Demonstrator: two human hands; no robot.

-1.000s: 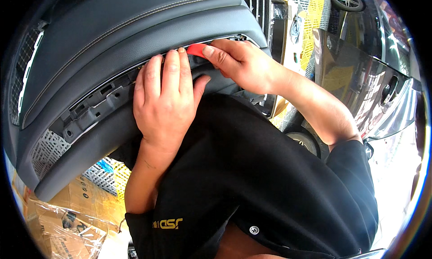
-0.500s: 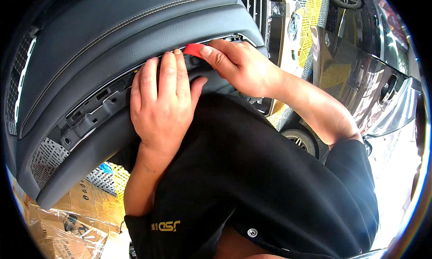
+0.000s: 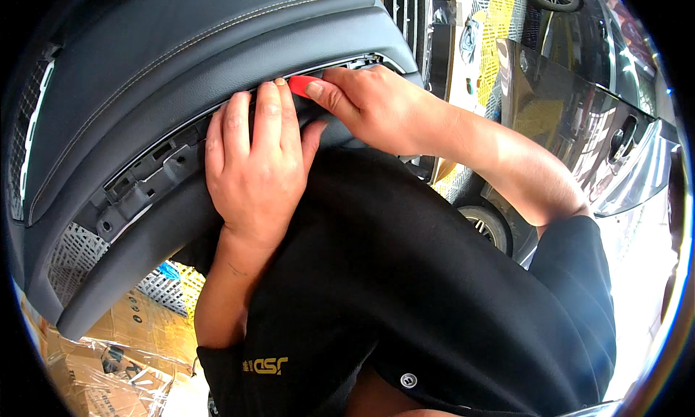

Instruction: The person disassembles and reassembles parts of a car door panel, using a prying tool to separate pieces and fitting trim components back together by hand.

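A black leather door panel with double stitching fills the upper left; a long recess with exposed plastic clips runs along it. My left hand lies over that recess, fingers stretched out, tips touching the seam above it. My right hand grips a red plastic pry tool, its thumb on top and the far end at the seam just right of my left fingertips. The underside of the tool and the right hand's other fingers are partly hidden.
A dark car body with wheels stands at the right. Wrapped cardboard lies at lower left over patterned floor tiles. An open box with parts sits beyond the panel. My black-clothed lap takes up the bottom middle.
Both hands and the red tool have shifted slightly leftward in the picture, and the panel's upper right edge appears a little further left too. The grip on the tool is unchanged.
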